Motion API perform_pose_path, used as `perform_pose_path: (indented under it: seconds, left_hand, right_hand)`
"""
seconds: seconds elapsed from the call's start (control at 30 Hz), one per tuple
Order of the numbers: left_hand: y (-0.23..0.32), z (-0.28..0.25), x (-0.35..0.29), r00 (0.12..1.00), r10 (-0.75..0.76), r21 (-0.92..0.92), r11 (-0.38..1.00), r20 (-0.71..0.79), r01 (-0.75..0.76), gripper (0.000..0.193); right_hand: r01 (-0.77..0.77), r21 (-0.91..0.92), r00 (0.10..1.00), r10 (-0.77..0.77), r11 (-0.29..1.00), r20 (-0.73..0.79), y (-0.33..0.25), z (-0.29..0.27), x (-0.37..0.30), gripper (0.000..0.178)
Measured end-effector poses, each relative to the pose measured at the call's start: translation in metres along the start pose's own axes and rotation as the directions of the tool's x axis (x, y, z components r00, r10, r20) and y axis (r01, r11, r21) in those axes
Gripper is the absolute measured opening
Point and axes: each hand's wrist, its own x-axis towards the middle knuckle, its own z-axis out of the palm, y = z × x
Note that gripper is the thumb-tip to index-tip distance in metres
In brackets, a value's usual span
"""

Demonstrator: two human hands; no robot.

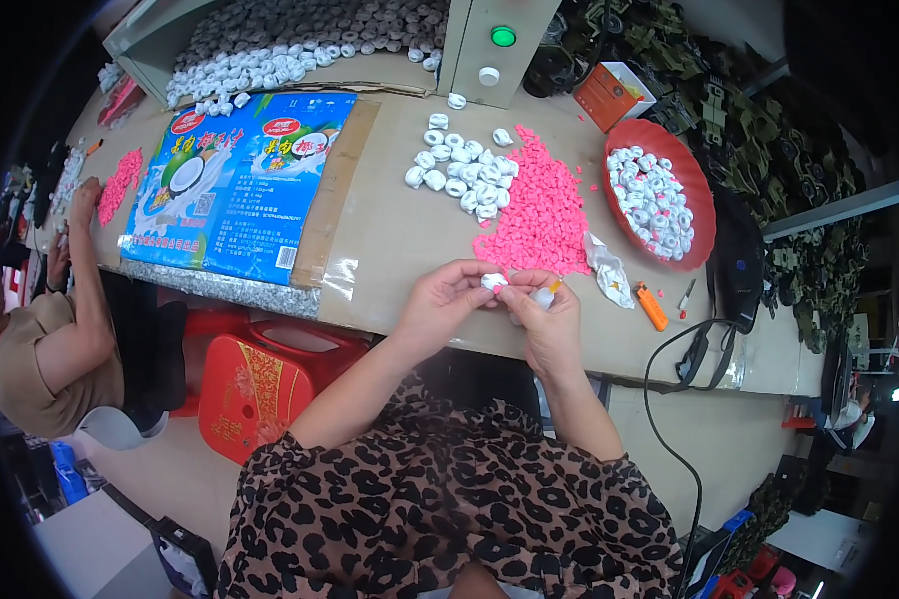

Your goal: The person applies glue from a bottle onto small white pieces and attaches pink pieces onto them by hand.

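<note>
My left hand (446,301) is closed on a small rounded white piece (491,281), pinched between thumb and fingertips. My right hand (546,324) meets it there, its thumb and index finger at a tiny pink piece (499,289) against the white one. Tucked in the same right hand is a small pale squeeze bottle (543,298) with a yellow tip, partly hidden by the fingers. Just beyond both hands spreads a heap of small pink pieces (539,215). Several loose white pieces (469,172) lie beside that heap on its left.
A red bowl (704,190) of white pieces stands right, near crumpled white tissue (609,270), an orange lighter (652,307) and a black cable (652,364). Blue printed cardboard (235,190) lies left. White pieces fill a shelf (390,75) behind. Another person (75,329) works at left beside a red stool (255,394).
</note>
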Motion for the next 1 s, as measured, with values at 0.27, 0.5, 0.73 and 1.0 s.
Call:
perform_pose_path:
  seconds: [0.27,0.5,0.73,1.0]
  left_hand:
    - [0.002,0.0,0.001,1.0,0.0,-0.014,1.0,-0.014,0.0,0.021]
    - [0.003,-0.004,0.0,1.0,-0.029,0.041,0.999,0.001,0.029,0.021]
    - [0.003,-0.001,0.003,0.996,-0.035,0.006,0.999,-0.077,0.035,0.02]
    - [0.004,0.004,0.003,0.997,-0.016,-0.017,1.0,-0.081,0.015,0.019]
  right_hand:
    - [0.014,-0.043,0.999,-0.016,0.999,-0.046,0.004,0.003,0.001,0.013]
    - [0.048,-0.114,0.998,-0.052,0.992,-0.04,0.007,0.003,0.003,0.012]
    - [0.138,-0.15,0.99,-0.143,0.979,-0.019,0.013,0.002,0.005,0.011]
    - [0.135,-0.156,0.99,-0.139,0.979,-0.011,0.017,-0.003,0.007,0.011]
